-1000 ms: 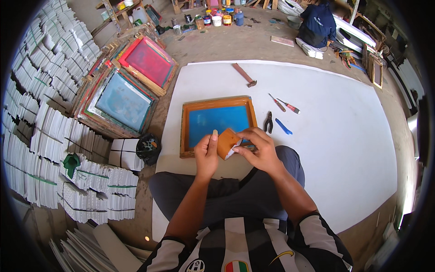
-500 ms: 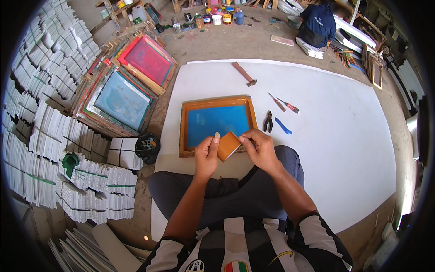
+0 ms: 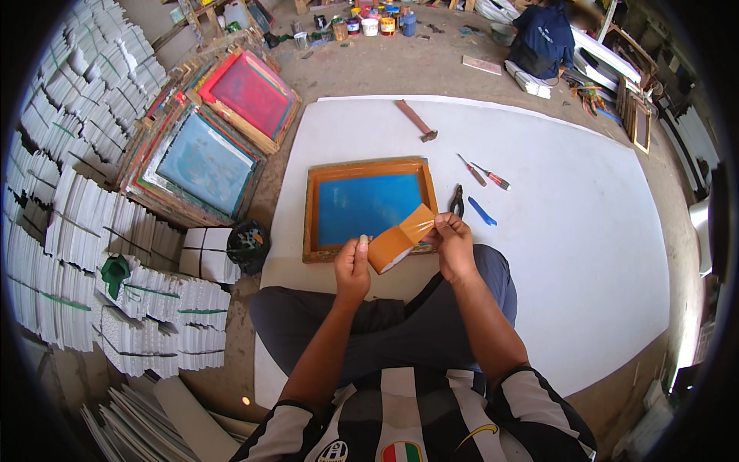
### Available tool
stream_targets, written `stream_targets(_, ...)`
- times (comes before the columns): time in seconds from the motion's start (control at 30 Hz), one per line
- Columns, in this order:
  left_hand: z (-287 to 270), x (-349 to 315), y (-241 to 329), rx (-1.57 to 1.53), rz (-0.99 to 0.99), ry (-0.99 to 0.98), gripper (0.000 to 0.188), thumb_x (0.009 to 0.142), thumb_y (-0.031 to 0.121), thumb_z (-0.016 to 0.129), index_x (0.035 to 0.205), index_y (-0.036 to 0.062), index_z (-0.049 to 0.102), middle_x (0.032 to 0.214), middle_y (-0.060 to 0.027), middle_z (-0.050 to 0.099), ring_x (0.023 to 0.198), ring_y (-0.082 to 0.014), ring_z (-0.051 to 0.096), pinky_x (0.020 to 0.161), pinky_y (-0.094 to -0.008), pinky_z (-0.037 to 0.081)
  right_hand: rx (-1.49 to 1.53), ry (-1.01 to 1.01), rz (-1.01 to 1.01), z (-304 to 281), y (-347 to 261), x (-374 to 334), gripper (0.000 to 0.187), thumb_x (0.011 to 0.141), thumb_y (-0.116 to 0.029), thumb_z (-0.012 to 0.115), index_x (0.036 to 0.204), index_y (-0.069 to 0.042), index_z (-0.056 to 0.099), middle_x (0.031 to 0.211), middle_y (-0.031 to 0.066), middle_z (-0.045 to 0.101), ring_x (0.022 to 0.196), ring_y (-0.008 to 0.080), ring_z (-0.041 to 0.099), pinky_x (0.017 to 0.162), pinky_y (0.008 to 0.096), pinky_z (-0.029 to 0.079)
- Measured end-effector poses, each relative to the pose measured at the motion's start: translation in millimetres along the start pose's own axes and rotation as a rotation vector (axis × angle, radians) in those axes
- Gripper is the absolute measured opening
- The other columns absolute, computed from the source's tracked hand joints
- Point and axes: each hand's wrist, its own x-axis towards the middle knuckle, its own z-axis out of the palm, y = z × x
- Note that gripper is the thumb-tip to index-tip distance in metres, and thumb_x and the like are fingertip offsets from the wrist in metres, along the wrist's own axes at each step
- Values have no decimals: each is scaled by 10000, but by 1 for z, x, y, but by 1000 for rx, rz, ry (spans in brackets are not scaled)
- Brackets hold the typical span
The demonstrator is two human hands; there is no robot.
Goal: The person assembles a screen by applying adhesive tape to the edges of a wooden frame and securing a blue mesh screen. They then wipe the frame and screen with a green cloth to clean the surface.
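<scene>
A roll of brown packing tape [image 3: 389, 248] is in my left hand [image 3: 353, 267], with the fingers closed round its left side. My right hand [image 3: 456, 244] pinches the free end of the tape, and a short strip stretches between the roll and those fingers. Just beyond both hands, a wooden screen-printing frame [image 3: 312, 206] with blue mesh lies flat on the white sheet [image 3: 585, 254]. The roll and strip cover part of its near right corner.
Right of the frame lie black pliers [image 3: 457, 202], two screwdrivers [image 3: 489, 175] and a blue strip [image 3: 482, 211]. A hammer [image 3: 416, 120] lies beyond it. Stacked screen frames [image 3: 206, 165] and bundled white sheets [image 3: 69, 223] stand left. Paint pots [image 3: 369, 28] and another person [image 3: 543, 42] are at the back.
My right hand has drawn the tape end away to the right, so a strip now extends from the roll. My left hand still holds the roll in nearly the same place.
</scene>
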Motion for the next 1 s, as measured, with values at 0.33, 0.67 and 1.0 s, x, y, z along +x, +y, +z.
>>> stream_targets(0.33, 2, -14, -30, -266, -243, 130, 309, 1037, 113, 611, 1322, -3, 576, 1309, -128, 621, 1269, -211, 557, 1088, -349, 412, -272, -25, -175, 44, 13, -21, 185, 1073, -180, 582, 972, -27, 606, 828, 42, 652, 722, 99, 641, 693, 279, 576)
stream_targets(0.67, 32, -20, -25, 625, 244, 43, 575, 862, 206, 771, 1377, 40, 577, 1414, -150, 597, 1412, -426, 454, 1177, -588, 272, -500, 81, -447, 83, 31, -42, 147, 1014, -102, 637, 956, 33, 636, 817, 116, 709, 663, 115, 657, 601, 291, 522)
stream_targets(1.0, 24, -9, -32, 611, 132, 180, 183, 923, 202, 735, 1084, 114, 730, 1044, -51, 748, 1200, -311, 649, 1160, -623, 279, -565, 89, -463, 87, 44, -38, 170, 1004, -135, 664, 928, 17, 665, 728, 96, 704, 613, 121, 656, 567, 284, 518)
